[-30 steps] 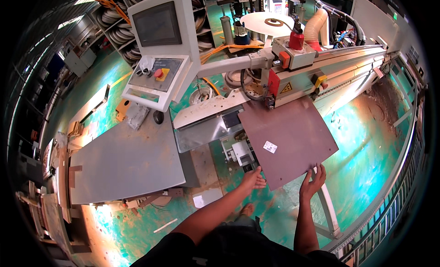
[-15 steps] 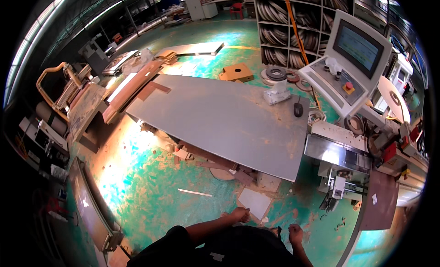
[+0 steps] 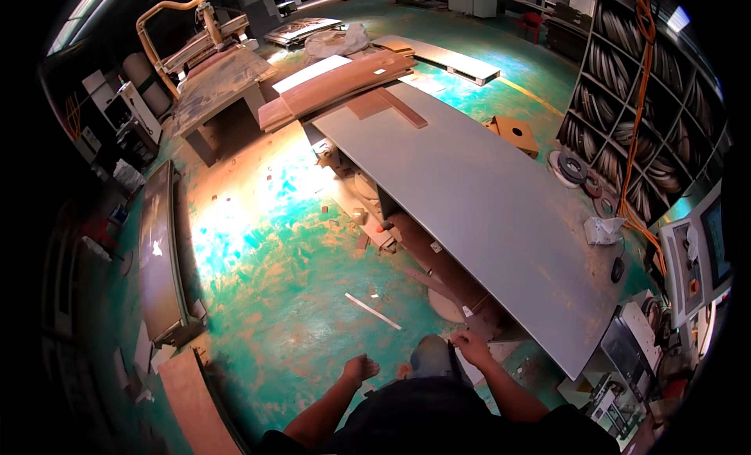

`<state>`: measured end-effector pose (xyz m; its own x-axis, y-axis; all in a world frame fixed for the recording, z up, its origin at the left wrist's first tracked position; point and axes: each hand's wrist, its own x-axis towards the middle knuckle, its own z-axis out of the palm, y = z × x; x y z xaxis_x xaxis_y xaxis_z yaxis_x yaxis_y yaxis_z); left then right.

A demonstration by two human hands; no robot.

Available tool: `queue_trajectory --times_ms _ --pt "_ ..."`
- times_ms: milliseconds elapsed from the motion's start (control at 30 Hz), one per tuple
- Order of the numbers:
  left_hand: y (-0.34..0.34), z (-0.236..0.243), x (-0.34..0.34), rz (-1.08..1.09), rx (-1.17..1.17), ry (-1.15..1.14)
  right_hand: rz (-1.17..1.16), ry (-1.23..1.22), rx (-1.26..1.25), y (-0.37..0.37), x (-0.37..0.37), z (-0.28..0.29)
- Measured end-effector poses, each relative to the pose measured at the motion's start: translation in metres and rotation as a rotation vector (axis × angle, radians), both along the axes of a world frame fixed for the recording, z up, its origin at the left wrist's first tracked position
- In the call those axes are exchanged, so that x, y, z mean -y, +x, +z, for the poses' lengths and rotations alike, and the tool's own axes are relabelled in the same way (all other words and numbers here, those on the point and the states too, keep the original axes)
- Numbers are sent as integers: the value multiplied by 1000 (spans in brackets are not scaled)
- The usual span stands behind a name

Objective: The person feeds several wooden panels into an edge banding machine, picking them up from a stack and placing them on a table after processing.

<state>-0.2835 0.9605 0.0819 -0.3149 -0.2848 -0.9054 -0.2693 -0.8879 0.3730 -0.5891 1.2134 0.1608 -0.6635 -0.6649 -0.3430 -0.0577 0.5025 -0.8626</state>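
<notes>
Long grey table: flat top, dusty toward the mouse end, set diagonally; brown boards rest on its far end. Its near edge lies beside the person's right hand, loosely curled. White strip: narrow, straight, flat on the floor, near the left hand, fingers extended, empty.

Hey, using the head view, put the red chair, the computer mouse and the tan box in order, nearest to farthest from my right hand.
From your right hand:
1. Computer mouse: to the right, on the grey table.
2. Tan box: ahead, beyond the table's far edge.
3. Red chair: far back, near the picture's top.
</notes>
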Motion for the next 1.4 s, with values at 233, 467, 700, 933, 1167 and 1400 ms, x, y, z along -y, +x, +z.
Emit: queue_trajectory --times_ms 233,467,700,933,1167,1400 --pt "-4 -20 47 143 58 132 69 -160 25 -46 144 12" --pt "-93 -4 222 157 32 -13 44 -134 386 -93 272 9" --pt "-219 105 408 -12 -108 -410 109 -192 553 -171 448 63" --pt "-281 185 608 -24 -275 -709 176 -296 649 -215 647 100" --pt "-353 238 924 -65 -385 -1170 -47 -265 706 -207 780 88" --pt "-430 227 1200 -444 298 -1811 -294 -455 877 -158 863 59"
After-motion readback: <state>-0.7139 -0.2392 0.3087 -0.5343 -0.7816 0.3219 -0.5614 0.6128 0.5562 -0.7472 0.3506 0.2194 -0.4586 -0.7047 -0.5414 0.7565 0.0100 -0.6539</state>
